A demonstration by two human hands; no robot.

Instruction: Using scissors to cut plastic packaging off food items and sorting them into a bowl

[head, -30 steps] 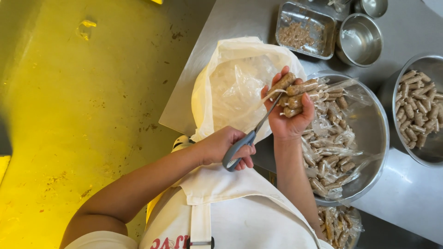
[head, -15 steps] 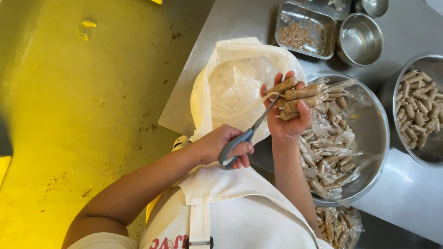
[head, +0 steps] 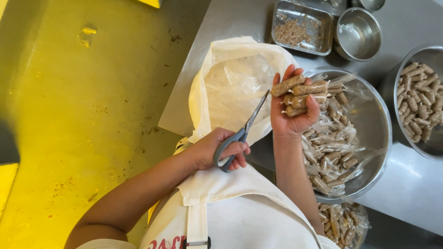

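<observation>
Seen from above, a person in a white apron stands at a grey stainless-steel counter beside a yellow floor. The left hand has its grip closed through the grey plastic handles of a pair of steel scissors; the blades are pressed together and point up and to the right, toward the other hand. The right hand is raised palm-up, its grip curled around a small bundle of brown, finger-shaped sticks wrapped in clear plastic, the thumb pressing them against the fingers. The scissor tips lie just beside this bundle. Under the right hand sits a large round steel bowl holding more of the wrapped sticks. To the left of it lies an open white sack lined with clear plastic film. Further back on the counter stand a rectangular steel tray of crumbs, a small empty steel bowl and, at the right edge, another steel bowl of unwrapped brown sticks.
</observation>
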